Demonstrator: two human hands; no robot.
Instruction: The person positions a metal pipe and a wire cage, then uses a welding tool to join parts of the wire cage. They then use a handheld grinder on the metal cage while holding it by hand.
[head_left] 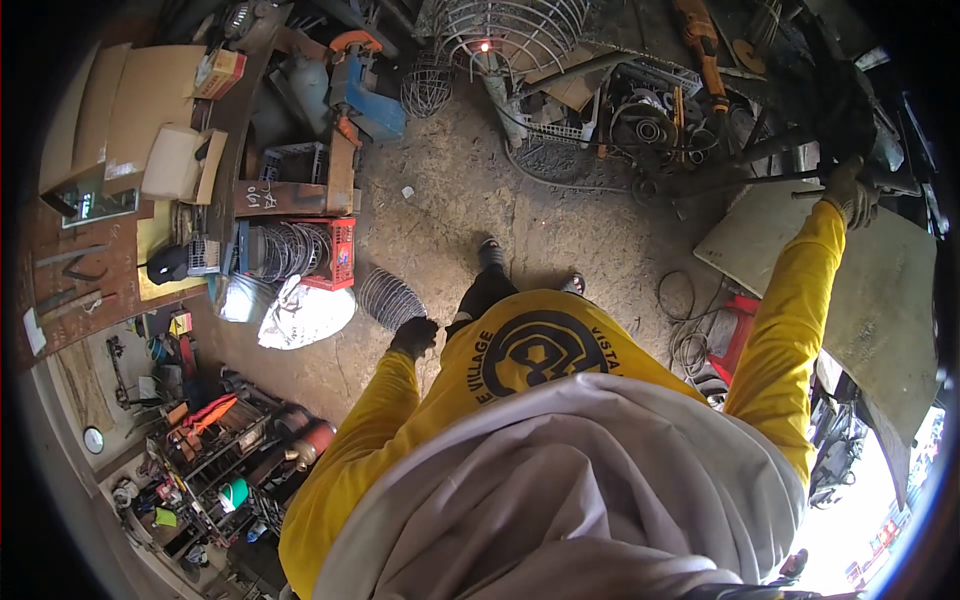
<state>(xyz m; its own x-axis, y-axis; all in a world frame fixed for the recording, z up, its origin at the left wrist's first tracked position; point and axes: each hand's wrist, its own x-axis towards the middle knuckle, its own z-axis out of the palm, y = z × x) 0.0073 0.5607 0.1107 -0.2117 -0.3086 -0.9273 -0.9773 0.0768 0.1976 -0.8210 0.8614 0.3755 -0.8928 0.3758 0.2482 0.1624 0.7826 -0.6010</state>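
My right hand (852, 194), in a greyish work glove, reaches out to the far right. Its fingers curl around a dark metal bar (902, 190) on a dark machine (848, 105); shadow hides part of the grip. Low at my left side, my left hand (413, 338) wears a dark glove and has its fingers curled in. Whatever it may hold cannot be made out. Just beyond that hand, a coil of wire rings (388, 297) lies on the floor.
A large grey sheet (860, 290) slopes beneath my right arm, with a red object (737, 335) and a looped cable (688, 345) beside it. On the left stand a red crate (342, 255), a white sack (306, 315) and a workbench (90, 255). A round wire cage (515, 25) stands ahead.
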